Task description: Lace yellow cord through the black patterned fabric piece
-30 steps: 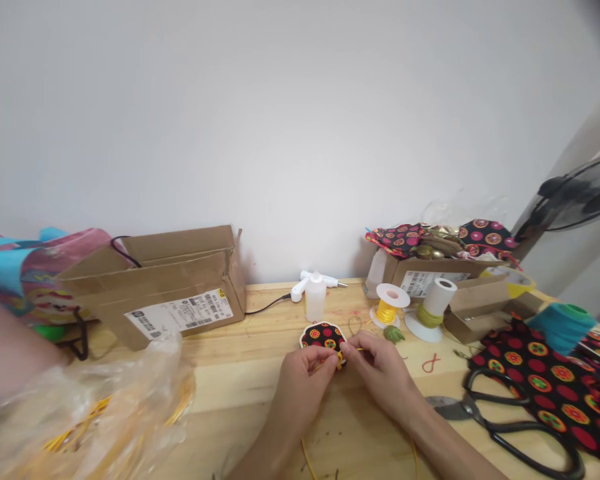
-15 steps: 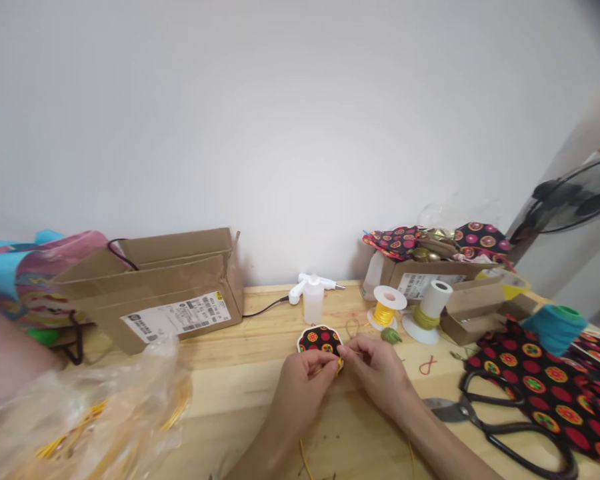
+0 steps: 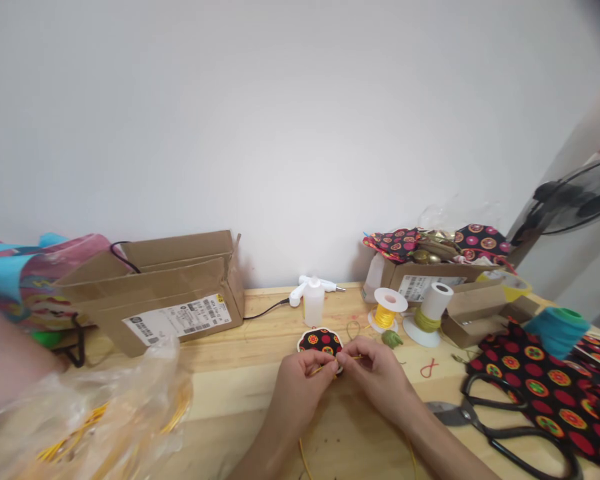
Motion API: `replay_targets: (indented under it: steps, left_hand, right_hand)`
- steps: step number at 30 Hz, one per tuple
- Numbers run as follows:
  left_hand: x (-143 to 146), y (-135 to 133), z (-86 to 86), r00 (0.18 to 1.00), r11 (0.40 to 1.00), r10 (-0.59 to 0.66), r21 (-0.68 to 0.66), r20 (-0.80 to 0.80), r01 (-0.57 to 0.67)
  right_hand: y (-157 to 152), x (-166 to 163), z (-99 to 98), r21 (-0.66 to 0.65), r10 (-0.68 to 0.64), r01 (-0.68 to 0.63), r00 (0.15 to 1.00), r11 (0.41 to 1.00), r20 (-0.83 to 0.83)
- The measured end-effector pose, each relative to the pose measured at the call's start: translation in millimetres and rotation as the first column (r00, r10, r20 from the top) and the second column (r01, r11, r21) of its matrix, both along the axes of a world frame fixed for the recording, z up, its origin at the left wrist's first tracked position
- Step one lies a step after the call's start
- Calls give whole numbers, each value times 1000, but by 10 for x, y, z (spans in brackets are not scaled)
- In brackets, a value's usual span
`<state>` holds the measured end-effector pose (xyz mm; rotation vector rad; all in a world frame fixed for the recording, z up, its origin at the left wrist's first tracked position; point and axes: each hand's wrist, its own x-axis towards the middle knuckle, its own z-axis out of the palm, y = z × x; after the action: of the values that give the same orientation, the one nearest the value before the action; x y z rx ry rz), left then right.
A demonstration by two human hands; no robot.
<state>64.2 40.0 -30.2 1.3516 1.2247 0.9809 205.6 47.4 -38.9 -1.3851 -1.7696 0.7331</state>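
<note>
Between my hands runs a thin yellow cord (image 3: 304, 460), its ends trailing down toward the front of the table. My left hand (image 3: 305, 380) is closed, thumb and index finger pinching the cord. My right hand (image 3: 373, 373) pinches the cord too, its fingertips touching or almost touching the left ones. Just behind the fingertips lies a scalloped black fabric piece (image 3: 320, 341) with red and orange flowers and a pale edge. My fingers hide its near side and whatever knot or loop the cord makes there.
Behind stand a white bottle (image 3: 314, 303) and a white corded tool (image 3: 300, 293). Rightward are a yellow cord spool (image 3: 387, 310), a green cord spool (image 3: 427, 320), black-handled scissors (image 3: 490, 420) and patterned fabric (image 3: 545, 387). A cardboard box (image 3: 180, 287) and plastic bag (image 3: 130, 400) sit left.
My fingertips have drawn closer together over the near edge of the fabric piece. The yellow bit at the left fingertips is less visible now. The cord stays pinched in both hands.
</note>
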Motion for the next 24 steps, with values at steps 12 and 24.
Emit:
replay_targets:
  steps: [12, 24]
  left_hand:
    - [19, 0, 43, 999, 999, 36, 26, 24, -37]
    - [-39, 18, 4, 979, 990, 145, -21, 142, -143]
  right_hand:
    - [-21, -13, 82, 69, -35, 31, 997, 997, 67]
    - [-61, -69, 104, -173, 231, -254, 963, 952, -141]
